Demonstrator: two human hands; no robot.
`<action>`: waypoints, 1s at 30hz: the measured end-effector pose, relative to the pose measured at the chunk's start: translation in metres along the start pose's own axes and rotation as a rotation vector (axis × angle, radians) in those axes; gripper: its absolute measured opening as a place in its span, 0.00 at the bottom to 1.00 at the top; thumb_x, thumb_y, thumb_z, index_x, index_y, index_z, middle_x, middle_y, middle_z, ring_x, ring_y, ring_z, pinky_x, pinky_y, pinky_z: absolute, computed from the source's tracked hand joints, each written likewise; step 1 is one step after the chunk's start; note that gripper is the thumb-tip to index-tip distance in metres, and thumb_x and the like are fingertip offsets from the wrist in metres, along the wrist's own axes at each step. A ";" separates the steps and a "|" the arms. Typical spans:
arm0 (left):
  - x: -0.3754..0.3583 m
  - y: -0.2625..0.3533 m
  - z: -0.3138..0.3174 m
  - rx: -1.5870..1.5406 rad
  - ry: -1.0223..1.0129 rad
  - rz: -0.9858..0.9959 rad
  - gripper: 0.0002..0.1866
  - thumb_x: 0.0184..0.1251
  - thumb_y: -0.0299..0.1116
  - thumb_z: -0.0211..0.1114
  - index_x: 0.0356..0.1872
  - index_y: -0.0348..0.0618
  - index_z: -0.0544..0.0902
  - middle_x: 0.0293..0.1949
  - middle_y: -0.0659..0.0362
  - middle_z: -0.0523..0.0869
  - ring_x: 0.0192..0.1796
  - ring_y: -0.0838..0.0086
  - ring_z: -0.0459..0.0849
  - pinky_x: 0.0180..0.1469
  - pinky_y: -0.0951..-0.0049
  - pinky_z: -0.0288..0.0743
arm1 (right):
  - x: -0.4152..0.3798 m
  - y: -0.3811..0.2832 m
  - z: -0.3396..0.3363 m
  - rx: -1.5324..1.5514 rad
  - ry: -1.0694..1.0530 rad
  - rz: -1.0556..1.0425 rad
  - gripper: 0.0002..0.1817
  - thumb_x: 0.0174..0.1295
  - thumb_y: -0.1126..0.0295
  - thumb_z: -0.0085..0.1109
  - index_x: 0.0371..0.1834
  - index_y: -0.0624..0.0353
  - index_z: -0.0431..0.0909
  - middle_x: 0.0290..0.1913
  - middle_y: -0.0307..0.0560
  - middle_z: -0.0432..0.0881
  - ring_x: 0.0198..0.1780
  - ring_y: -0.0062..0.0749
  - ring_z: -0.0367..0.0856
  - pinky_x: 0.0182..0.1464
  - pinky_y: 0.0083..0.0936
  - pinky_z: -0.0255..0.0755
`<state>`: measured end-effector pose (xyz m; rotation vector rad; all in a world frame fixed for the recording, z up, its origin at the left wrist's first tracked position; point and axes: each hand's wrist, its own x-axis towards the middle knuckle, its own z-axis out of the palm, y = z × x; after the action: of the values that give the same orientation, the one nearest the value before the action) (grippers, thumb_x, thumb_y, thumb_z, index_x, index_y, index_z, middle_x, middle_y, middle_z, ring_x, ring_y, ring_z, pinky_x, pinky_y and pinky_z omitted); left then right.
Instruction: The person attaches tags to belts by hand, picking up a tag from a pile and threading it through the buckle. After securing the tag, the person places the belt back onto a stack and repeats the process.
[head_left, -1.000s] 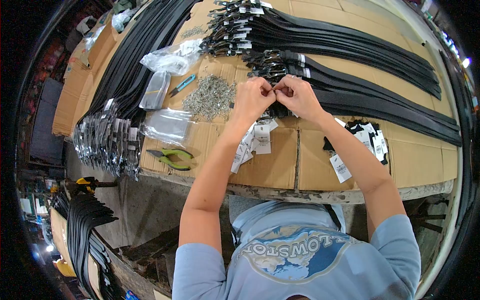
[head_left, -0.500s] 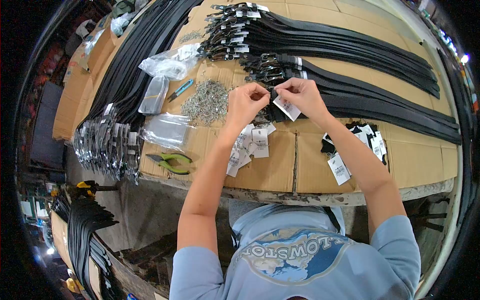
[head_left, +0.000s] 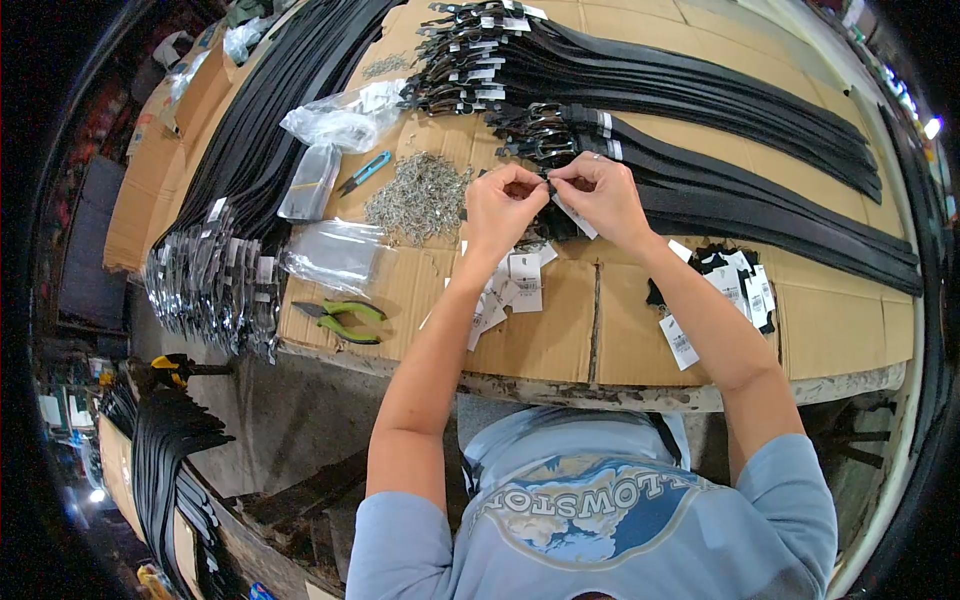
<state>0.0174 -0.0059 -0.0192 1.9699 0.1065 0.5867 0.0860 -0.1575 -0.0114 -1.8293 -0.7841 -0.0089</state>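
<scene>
My left hand [head_left: 507,210] and my right hand [head_left: 605,200] meet fingertip to fingertip over the near stack of black belts [head_left: 740,212]. My right thumb and forefinger pinch at a white barcode tag [head_left: 573,216], which hangs partly hidden below them. My left fingers are closed too, on something too small to make out. Beside them lie the belts' dark metal buckles [head_left: 545,145]. Loose white tags [head_left: 524,280] lie under my left wrist, and more white tags with black pieces [head_left: 735,282] lie beside my right forearm.
Left of my hands is a heap of small metal pins or clips [head_left: 415,200]. Blue thread snips [head_left: 364,173], green-handled pliers [head_left: 345,320] and clear plastic bags [head_left: 335,255] lie near it. More belts lie at left [head_left: 260,130] and at the back [head_left: 680,85].
My fingertips have drawn closer together. The white tag has turned and now shows less below my right hand. The view has shifted slightly.
</scene>
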 end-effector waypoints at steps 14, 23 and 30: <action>0.002 0.001 0.002 0.023 0.017 0.072 0.06 0.49 0.26 0.69 0.26 0.34 0.85 0.24 0.57 0.85 0.25 0.78 0.83 0.30 0.77 0.75 | -0.003 -0.003 0.000 -0.080 0.019 -0.093 0.08 0.55 0.74 0.63 0.36 0.66 0.84 0.30 0.44 0.81 0.28 0.22 0.79 0.33 0.19 0.73; 0.002 0.006 0.001 0.104 -0.003 0.065 0.07 0.50 0.29 0.70 0.27 0.36 0.86 0.24 0.57 0.87 0.27 0.79 0.84 0.31 0.79 0.76 | -0.005 -0.002 0.000 -0.065 0.031 -0.126 0.08 0.53 0.75 0.63 0.35 0.66 0.84 0.30 0.51 0.81 0.31 0.38 0.82 0.33 0.27 0.75; 0.003 0.009 0.001 0.112 -0.011 0.055 0.07 0.49 0.29 0.69 0.28 0.36 0.86 0.24 0.56 0.86 0.26 0.76 0.85 0.31 0.77 0.77 | -0.006 -0.001 0.000 -0.080 0.034 -0.148 0.08 0.53 0.76 0.63 0.35 0.66 0.84 0.31 0.51 0.82 0.32 0.39 0.82 0.33 0.28 0.75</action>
<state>0.0187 -0.0096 -0.0109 2.0901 0.0803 0.6175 0.0806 -0.1601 -0.0128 -1.8374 -0.9047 -0.1686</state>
